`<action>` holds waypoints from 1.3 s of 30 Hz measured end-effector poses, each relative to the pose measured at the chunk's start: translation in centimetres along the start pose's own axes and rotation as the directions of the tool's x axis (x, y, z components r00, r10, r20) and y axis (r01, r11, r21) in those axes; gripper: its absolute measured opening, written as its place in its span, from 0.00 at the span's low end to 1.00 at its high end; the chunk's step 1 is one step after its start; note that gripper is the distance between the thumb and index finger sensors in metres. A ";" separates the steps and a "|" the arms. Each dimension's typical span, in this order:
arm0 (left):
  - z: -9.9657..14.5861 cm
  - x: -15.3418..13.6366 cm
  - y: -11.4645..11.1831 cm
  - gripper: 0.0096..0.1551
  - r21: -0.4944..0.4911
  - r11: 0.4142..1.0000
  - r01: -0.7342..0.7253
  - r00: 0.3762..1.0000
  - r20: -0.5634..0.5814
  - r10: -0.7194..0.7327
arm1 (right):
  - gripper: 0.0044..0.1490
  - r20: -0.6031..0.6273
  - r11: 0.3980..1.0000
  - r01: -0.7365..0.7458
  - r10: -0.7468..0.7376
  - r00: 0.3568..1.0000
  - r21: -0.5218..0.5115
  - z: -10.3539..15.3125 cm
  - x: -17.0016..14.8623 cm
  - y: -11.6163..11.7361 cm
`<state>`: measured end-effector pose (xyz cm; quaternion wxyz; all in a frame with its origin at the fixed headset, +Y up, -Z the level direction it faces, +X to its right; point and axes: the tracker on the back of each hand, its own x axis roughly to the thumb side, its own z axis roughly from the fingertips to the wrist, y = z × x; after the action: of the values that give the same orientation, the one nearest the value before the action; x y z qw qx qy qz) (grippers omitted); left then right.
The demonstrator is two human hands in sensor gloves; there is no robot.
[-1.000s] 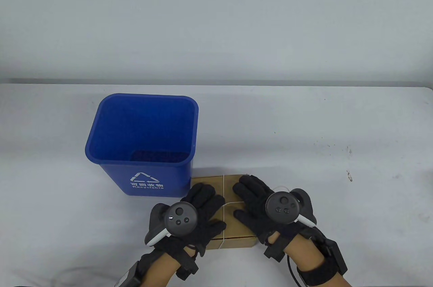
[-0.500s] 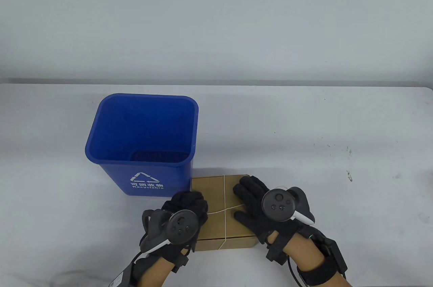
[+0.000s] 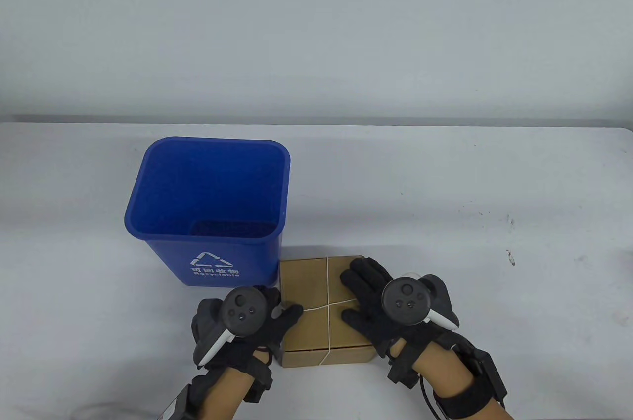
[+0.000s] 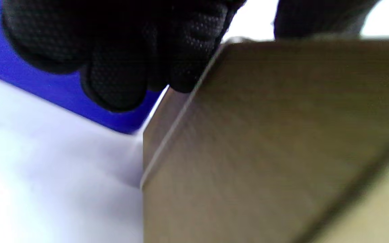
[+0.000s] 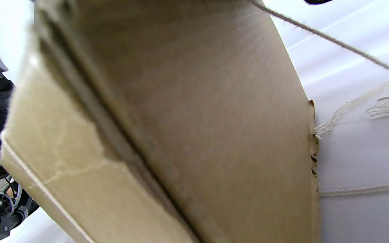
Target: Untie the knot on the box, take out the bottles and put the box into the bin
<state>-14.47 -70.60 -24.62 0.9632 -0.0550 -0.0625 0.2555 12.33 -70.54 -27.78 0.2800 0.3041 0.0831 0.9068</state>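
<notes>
my right hand (image 3: 378,303) lies flat, fingers spread, pinning the cardboard box (image 3: 316,291) while my left hand (image 3: 247,323) pinches the white string (image 3: 316,308), best drawn sideways, steady, beside the blue recycling bin (image 3: 207,212).

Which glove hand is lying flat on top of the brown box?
The right hand: its fingers lie spread flat on the box lid. The left hand sits at the box's left edge, pulling the string sideways.

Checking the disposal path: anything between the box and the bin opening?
No object sits between them: the box lies right beside the blue bin. But string is tied around it, the right hand rests on top, and the left hand pinches the string. The bin's near wall must be cleared.
</notes>
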 end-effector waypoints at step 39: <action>-0.6 -3.9 3.2 0.26 -0.091 0.988 0.128 0.965 -0.217 -0.146 | 0.47 0.000 1.000 0.010 -0.010 1.000 -0.002 0.0 -0.1 0.0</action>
<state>-19.33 -69.81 -25.98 0.9767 -0.1157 0.0326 0.1779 12.37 -70.60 -27.83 0.2847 0.3033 0.0839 0.9055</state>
